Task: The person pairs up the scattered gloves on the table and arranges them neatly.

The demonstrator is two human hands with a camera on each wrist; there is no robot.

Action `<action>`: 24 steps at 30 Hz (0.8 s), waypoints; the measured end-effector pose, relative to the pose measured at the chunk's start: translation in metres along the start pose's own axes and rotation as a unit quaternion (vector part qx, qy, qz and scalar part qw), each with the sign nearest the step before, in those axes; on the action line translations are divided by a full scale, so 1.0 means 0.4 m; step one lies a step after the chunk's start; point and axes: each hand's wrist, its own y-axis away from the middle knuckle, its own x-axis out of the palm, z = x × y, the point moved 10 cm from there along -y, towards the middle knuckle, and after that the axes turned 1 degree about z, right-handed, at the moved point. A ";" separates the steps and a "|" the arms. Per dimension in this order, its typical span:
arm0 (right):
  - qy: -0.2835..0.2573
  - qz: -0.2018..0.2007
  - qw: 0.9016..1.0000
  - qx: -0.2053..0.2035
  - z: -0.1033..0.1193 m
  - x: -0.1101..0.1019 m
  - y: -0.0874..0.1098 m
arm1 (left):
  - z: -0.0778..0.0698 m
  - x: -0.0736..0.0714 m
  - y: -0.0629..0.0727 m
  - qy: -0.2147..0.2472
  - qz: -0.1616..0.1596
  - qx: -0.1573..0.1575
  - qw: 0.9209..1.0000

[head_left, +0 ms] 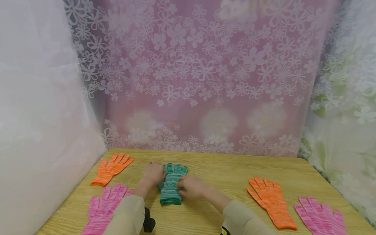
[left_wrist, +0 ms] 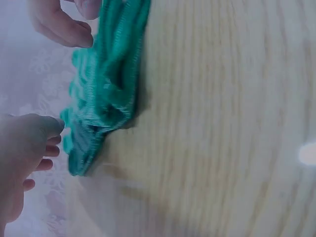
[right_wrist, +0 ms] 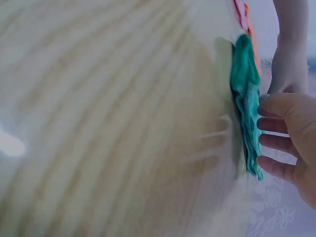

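A green striped knit glove (head_left: 171,186) lies on the table with its fingers toward the back and its thick, layered cuff toward the front. At its upper left is my left hand (head_left: 153,173), thumb and fingertips close to the glove's fingers. My right hand (head_left: 194,187) is at the opposite edge, its fingertips right at the fabric. In the right wrist view, the fingers of the right hand (right_wrist: 301,136) are spread and fairly straight along the green glove (right_wrist: 245,106). The left wrist view shows the left hand (left_wrist: 24,158) with loosely bent fingers beside the glove (left_wrist: 108,84).
On the left of the wooden table (head_left: 211,209) lie an orange glove (head_left: 113,168) and a pink glove (head_left: 102,207), the latter partly behind my sleeve. Another orange glove (head_left: 273,202) and pink glove (head_left: 321,215) lie right. A flowered curtain (head_left: 205,81) hangs behind.
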 end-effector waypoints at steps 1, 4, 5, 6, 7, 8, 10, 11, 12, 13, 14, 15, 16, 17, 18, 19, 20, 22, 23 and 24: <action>-0.015 -0.011 1.000 0.009 -0.012 -0.008 0.003 | -0.006 -0.014 0.002 0.010 -0.014 0.014 1.000; -0.034 -0.043 0.998 0.045 -0.053 -0.034 0.017 | -0.036 -0.058 0.013 0.032 -0.044 0.068 0.996; -0.033 -0.051 0.997 0.056 -0.066 -0.040 0.021 | -0.049 -0.070 0.018 0.039 -0.047 0.090 0.994; -0.035 -0.058 0.996 0.067 -0.078 -0.046 0.025 | -0.062 -0.078 0.023 0.043 -0.044 0.109 0.992; -0.037 -0.061 0.995 0.076 -0.088 -0.049 0.028 | -0.077 -0.086 0.029 0.049 -0.039 0.129 0.990; -0.037 -0.061 0.994 0.085 -0.097 -0.050 0.031 | -0.092 -0.091 0.037 0.051 -0.031 0.149 0.987; -0.038 -0.058 0.993 0.101 -0.112 -0.049 0.034 | -0.121 -0.092 0.054 0.066 -0.005 0.181 0.981; -0.039 -0.055 0.992 0.108 -0.118 -0.047 0.035 | -0.135 -0.089 0.064 0.073 0.010 0.195 0.978; -0.039 -0.054 0.992 0.112 -0.122 -0.045 0.035 | -0.148 -0.083 0.073 0.079 0.025 0.205 0.975; -0.037 -0.053 0.991 0.116 -0.126 -0.042 0.035 | -0.160 -0.079 0.083 0.087 0.035 0.215 0.972; -0.032 -0.051 0.991 0.119 -0.129 -0.038 0.034 | -0.171 -0.073 0.093 0.094 0.048 0.223 0.969; -0.026 -0.051 0.991 0.119 -0.130 -0.035 0.032 | -0.180 -0.066 0.101 0.101 0.059 0.228 0.967; -0.018 -0.052 0.991 0.118 -0.129 -0.033 0.029 | -0.187 -0.061 0.109 0.109 0.069 0.233 0.964; -0.012 -0.054 0.992 0.116 -0.128 -0.030 0.026 | -0.194 -0.055 0.115 0.116 0.076 0.237 0.962; -0.005 -0.056 0.992 0.115 -0.126 -0.028 0.022 | -0.199 -0.052 0.121 0.121 0.081 0.240 0.960; -0.001 -0.056 0.992 0.114 -0.125 -0.026 0.018 | -0.203 -0.049 0.126 0.126 0.086 0.242 0.958; 0.006 -0.056 0.992 0.114 -0.123 -0.023 0.014 | -0.205 -0.046 0.129 0.125 0.091 0.244 0.957; 0.006 -0.057 0.991 0.122 -0.123 -0.020 0.005 | -0.205 -0.039 0.134 0.124 0.101 0.240 0.958; 0.002 -0.057 0.990 0.128 -0.124 -0.018 0.001 | -0.206 -0.035 0.135 0.120 0.104 0.239 0.958; -0.003 -0.056 0.989 0.136 -0.125 -0.017 -0.002 | -0.205 -0.032 0.137 0.116 0.106 0.237 0.959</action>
